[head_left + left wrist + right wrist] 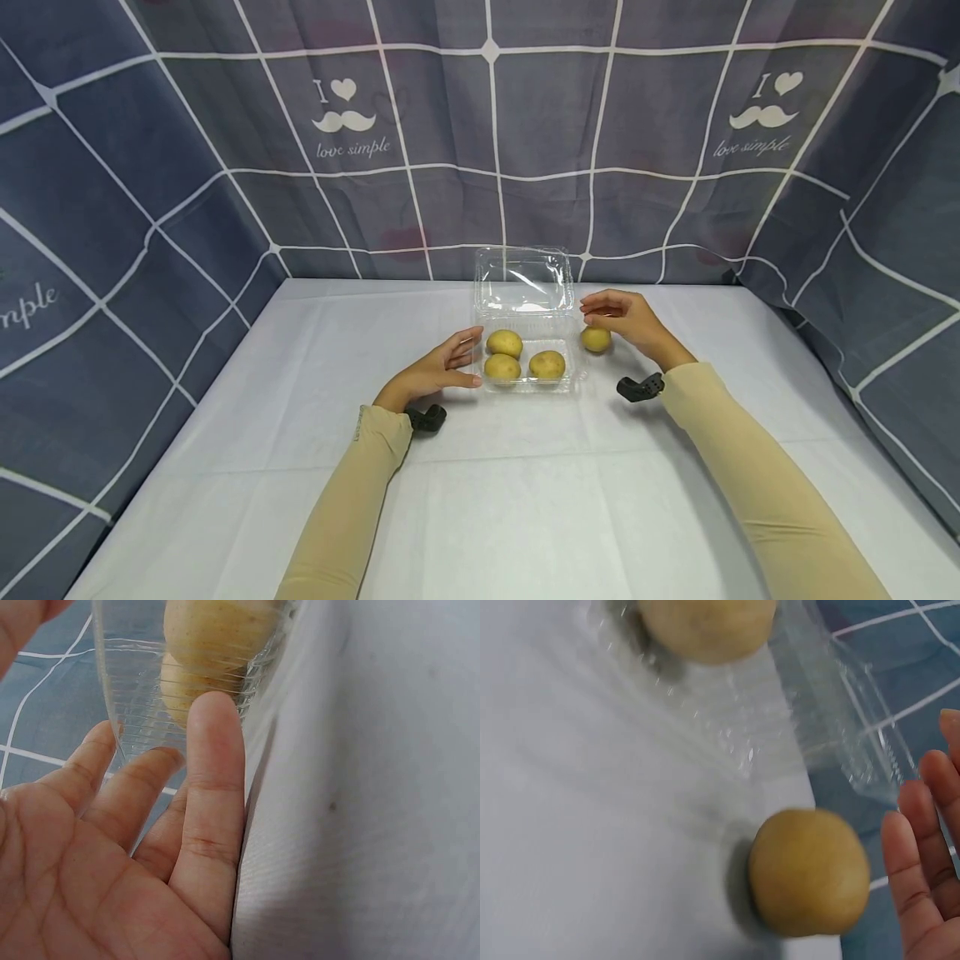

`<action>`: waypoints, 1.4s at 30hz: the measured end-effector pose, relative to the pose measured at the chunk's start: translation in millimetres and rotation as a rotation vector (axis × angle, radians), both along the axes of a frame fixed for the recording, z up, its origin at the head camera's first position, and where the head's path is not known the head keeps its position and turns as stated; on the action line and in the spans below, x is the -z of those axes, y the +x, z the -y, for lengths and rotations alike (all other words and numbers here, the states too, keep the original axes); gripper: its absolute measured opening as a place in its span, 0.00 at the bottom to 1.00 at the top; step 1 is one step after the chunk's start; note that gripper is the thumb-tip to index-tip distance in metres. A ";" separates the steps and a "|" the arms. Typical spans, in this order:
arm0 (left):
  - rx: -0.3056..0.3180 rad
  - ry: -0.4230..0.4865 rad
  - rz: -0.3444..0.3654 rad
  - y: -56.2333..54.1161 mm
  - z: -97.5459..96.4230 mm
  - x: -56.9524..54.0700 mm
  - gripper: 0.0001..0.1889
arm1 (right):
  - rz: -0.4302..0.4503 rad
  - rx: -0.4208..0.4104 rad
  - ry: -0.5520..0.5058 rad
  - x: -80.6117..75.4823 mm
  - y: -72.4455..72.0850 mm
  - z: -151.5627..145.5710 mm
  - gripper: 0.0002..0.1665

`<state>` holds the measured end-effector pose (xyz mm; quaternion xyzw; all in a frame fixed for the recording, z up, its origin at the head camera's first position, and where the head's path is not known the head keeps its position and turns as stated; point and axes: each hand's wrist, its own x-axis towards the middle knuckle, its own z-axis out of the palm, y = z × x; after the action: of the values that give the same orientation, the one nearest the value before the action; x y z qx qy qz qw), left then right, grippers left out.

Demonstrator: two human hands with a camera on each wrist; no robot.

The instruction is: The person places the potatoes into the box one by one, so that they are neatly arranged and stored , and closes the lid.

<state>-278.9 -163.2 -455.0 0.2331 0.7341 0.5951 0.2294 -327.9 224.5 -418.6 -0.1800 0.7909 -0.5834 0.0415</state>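
A clear plastic clamshell box point(531, 388) stands on the table with its lid point(522, 282) tipped up at the back. Inside are three potatoes: two along the left side point(504, 342) and one at the right point(547, 365). My left hand point(438, 369) is at the box's left wall, fingers extended, fingertips right at the ribbed side in the left wrist view. A fourth potato point(810, 872) lies on the table just right of the box. Over and behind it is my right hand point(626, 321), its fingers extended and apart from the potato in the right wrist view.
A white cloth point(480, 508) covers the table. Dark grey checked curtains point(547, 108) hang behind it and at both sides. Each wrist carries a black camera mount, one at the left wrist point(426, 418) and one at the right point(640, 387).
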 end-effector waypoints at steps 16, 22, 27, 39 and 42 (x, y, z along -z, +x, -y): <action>-0.004 -0.006 0.001 0.3 0.0 -0.4 0.51 | 0.027 0.073 -0.003 25.1 -1.8 -22.7 0.26; -0.001 0.002 0.002 1.5 -0.5 -1.3 0.51 | 0.091 0.069 0.031 31.2 -2.3 -25.3 0.29; -0.002 0.000 -0.001 1.1 0.0 -0.7 0.51 | 0.131 0.051 0.026 35.4 -3.5 -25.9 0.32; -0.011 -0.012 0.003 1.3 0.0 -0.4 0.51 | 0.172 0.012 0.026 38.7 -2.2 -30.3 0.37; -0.006 -0.010 0.002 1.9 -0.2 -1.2 0.51 | 0.180 0.012 0.043 39.7 -2.1 -30.9 0.37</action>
<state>-277.0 -163.0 -453.7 0.2291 0.7377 0.5922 0.2293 -330.0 255.4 -458.3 -0.1215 0.7973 -0.5803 0.1127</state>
